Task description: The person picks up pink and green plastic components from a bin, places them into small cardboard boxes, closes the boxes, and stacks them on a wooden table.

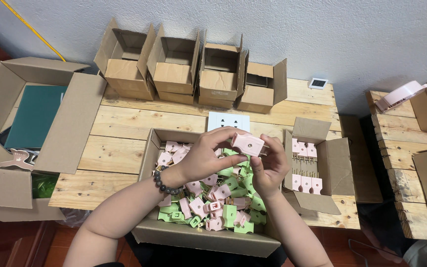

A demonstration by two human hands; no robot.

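Observation:
Both of my hands hold one pink plastic plug [247, 144] above an open cardboard box [203, 236] filled with several loose pink and green plugs [213, 202]. My left hand [206, 153], with a dark bead bracelet on its wrist, grips the plug from the left and top. My right hand [269, 167] supports it from below and the right. Just to the right stands a small open box [328, 168] with pink plugs [303, 168] packed upright in rows.
A white wall socket plate [228, 120] lies on the wooden table [119, 148] behind the box. Four small open cartons [189, 74] line the wall. A large carton [30, 133] with a green book stands at left. A pink tape dispenser [400, 95] rests at right.

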